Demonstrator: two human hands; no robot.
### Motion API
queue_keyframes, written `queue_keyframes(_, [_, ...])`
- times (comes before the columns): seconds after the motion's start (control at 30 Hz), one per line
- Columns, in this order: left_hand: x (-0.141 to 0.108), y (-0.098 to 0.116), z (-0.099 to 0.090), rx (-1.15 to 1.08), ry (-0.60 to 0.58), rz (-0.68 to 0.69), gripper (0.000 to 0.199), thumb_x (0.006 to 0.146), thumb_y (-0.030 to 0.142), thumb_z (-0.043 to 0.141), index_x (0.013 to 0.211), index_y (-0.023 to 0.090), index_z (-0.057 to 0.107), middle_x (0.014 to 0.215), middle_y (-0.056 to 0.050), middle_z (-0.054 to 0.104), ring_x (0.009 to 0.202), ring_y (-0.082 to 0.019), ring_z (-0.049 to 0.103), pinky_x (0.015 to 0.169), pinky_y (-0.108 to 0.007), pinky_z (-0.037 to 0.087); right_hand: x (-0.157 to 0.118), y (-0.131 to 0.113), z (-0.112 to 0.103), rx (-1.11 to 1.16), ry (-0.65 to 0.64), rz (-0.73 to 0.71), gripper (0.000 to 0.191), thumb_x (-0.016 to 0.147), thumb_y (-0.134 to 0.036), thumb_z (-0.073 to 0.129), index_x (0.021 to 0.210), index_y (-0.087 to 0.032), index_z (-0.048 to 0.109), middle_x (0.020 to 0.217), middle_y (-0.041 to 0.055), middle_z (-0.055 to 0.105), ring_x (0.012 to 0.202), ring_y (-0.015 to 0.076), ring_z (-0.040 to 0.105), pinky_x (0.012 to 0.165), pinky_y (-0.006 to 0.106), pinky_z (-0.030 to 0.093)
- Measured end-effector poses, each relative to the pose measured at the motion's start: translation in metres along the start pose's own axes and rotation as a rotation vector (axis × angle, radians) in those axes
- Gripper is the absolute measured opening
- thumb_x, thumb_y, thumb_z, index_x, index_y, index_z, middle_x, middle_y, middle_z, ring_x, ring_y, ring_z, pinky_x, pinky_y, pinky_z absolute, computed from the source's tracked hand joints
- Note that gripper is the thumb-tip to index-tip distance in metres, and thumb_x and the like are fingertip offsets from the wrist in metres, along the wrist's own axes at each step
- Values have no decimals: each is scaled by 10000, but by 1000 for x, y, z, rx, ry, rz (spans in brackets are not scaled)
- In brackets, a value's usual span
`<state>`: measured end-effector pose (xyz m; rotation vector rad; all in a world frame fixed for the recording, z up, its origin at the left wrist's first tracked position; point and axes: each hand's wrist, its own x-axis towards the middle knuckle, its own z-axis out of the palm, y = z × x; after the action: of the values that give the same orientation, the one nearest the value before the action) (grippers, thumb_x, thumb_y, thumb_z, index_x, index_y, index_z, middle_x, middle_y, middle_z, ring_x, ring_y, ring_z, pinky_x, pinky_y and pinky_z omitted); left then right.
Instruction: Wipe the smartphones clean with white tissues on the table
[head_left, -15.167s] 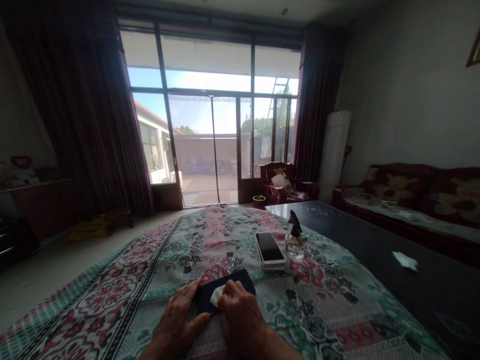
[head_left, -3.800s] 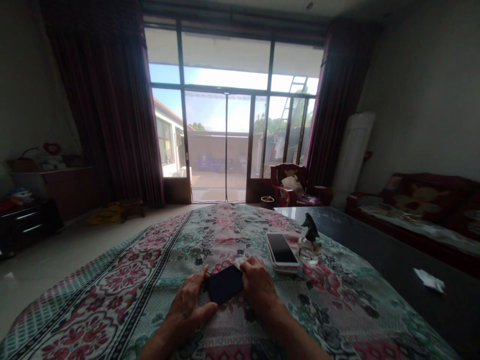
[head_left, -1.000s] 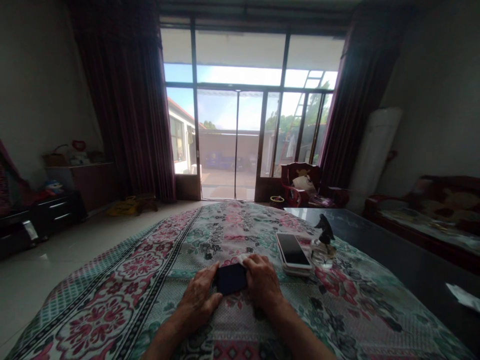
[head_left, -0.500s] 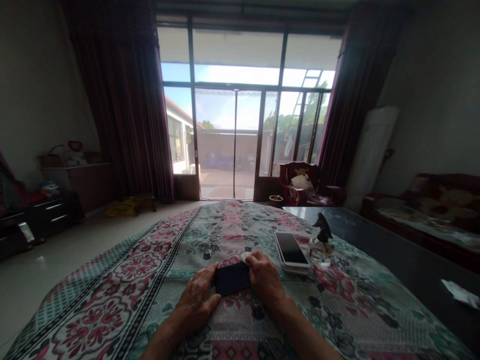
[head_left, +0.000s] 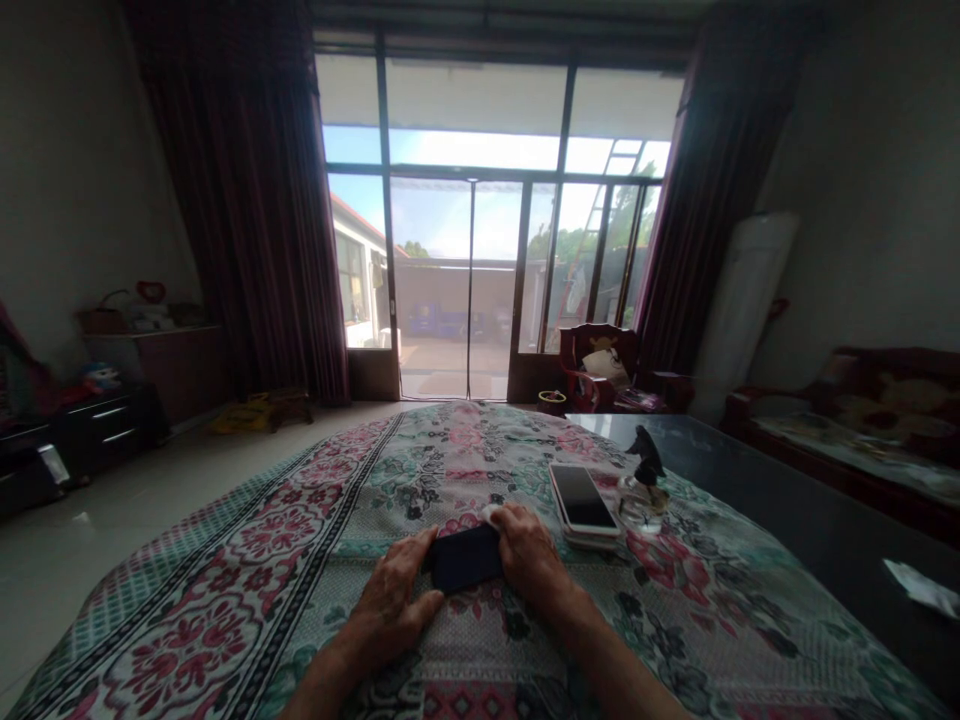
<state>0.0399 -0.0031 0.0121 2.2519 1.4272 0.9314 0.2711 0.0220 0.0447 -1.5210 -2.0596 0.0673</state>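
A dark phone (head_left: pixel 466 558) lies sideways between my hands, low over the patterned cloth (head_left: pixel 300 540). My left hand (head_left: pixel 397 590) grips its left end, thumb at the lower edge and fingers at the upper corner. At the right end is my right hand (head_left: pixel 531 560), its fingers closed around a small white wad (head_left: pixel 489 513) that shows at the phone's top right corner. Right of my right hand, a stack of phones (head_left: pixel 585 502) rests on the cloth, beside a clear spray bottle (head_left: pixel 643 500) with a black trigger head.
A dark glossy tabletop (head_left: pixel 720 460) shows beyond the cloth on the right, with a white packet (head_left: pixel 922 588) on it. Farther back stand a red wooden chair (head_left: pixel 600 365), a sofa (head_left: pixel 892 410) and glass doors (head_left: pixel 469 290). Black drawers (head_left: pixel 109 425) are at the left.
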Motion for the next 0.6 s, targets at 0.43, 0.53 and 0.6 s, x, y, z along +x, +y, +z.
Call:
queue_keyframes(0.43, [3, 5, 0, 0, 31, -5, 746, 635, 178, 581, 1371, 212, 458, 1342, -88, 560, 1271, -269, 470, 1102, -437, 350, 0, -11, -15, -193, 13, 135, 246, 782, -103, 465, 878, -202, 669, 1008, 77, 609, 997, 206, 515, 858, 273, 344])
queue_keyframes(0.53, [3, 4, 1, 0, 38, 0, 756, 628, 181, 588, 1371, 215, 456, 1344, -87, 560, 1271, -268, 470, 1106, -438, 346, -3, -23, -14, -220, -33, 128, 225, 788, -104, 470, 846, -200, 665, 999, 82, 609, 962, 208, 527, 850, 287, 353])
queue_keyframes(0.6, [3, 3, 1, 3, 41, 0, 754, 627, 182, 588, 1370, 204, 458, 1343, -89, 561, 1275, -270, 465, 1109, -443, 341, -9, -35, -11, -199, -67, 81, 225, 783, -103, 479, 870, -204, 660, 1015, 78, 603, 950, 205, 529, 846, 288, 358])
